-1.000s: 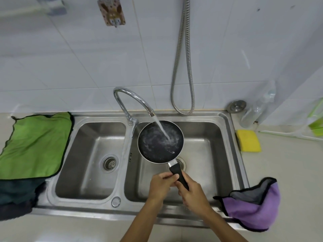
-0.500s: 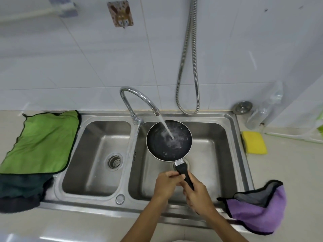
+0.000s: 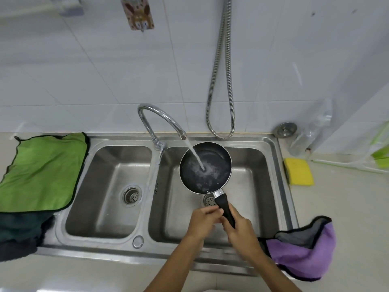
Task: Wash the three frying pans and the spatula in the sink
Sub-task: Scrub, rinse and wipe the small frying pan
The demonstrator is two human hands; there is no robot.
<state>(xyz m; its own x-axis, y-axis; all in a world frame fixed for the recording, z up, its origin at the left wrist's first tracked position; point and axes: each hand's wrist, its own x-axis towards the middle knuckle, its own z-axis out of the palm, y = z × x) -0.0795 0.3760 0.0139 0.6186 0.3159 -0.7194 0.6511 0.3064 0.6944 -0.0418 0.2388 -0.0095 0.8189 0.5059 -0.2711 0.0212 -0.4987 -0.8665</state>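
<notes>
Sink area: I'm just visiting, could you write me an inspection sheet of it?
Surface: steel double sink, beige counter.
Job's things: one frying pan over the right basin under running faucet; other pans, spatula not seen.
Clutter: green cloth, yellow sponge, purple cloth, clear bottle, sink plug.
Hands: right hand grips the pan's handle; left hand against it, grip unclear.
Cables: metal hose on wall.
Surroundings: white tiles, wall hook.

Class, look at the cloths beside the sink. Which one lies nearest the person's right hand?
The purple cloth, bunched at the sink's front right corner beside the right hand. The green cloth and dark cloth lie left of the sink.
</notes>
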